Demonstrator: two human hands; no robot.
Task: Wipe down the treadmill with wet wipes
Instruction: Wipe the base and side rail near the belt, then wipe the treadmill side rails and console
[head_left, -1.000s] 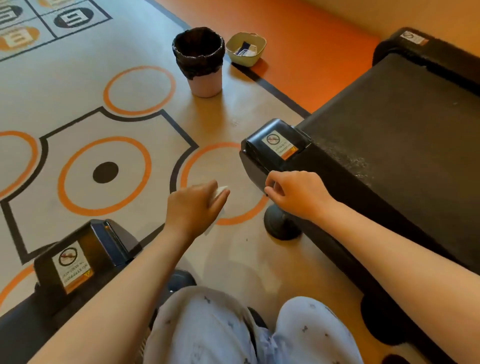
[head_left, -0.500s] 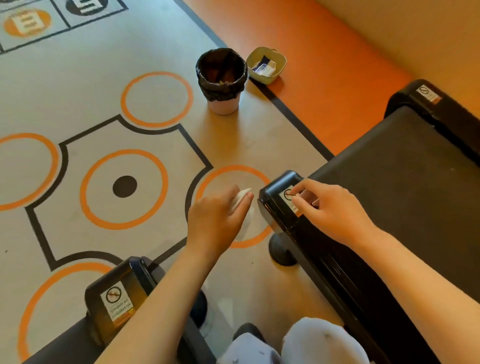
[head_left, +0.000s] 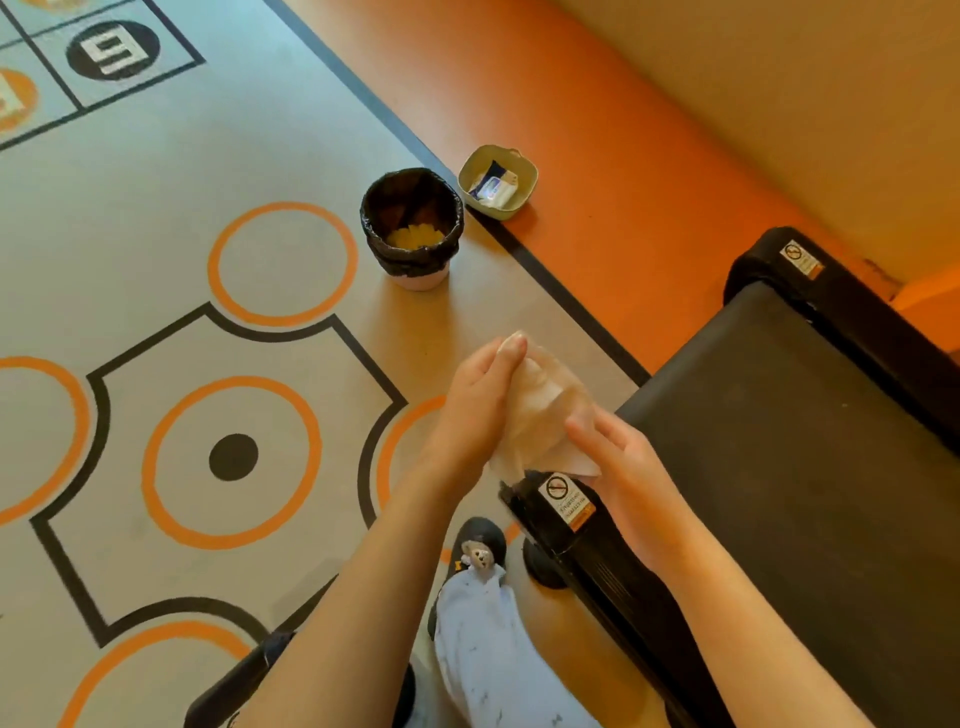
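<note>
A white wet wipe (head_left: 537, 410) hangs spread out between my two hands, just above the rear corner cap (head_left: 558, 506) of the black treadmill (head_left: 779, 441). My left hand (head_left: 475, 410) holds the wipe's upper edge at the fingertips. My right hand (head_left: 621, 457) holds its lower right edge, with the fingers fairly straight. The treadmill belt stretches to the right, and its far corner cap (head_left: 800, 260) carries a warning sticker.
A small bin (head_left: 413, 228) with a black liner stands on the patterned floor ahead. Beside it a beige tray (head_left: 527, 174) holds a pack of wipes (head_left: 493, 187). My shoe (head_left: 475, 545) and trouser leg are below. Another black machine part (head_left: 244, 680) sits at bottom left.
The view has risen and shifted. My right hand left the treadmill corner cap and came to the wipe. The wipe, bunched in my left hand before, is now spread between both hands.
</note>
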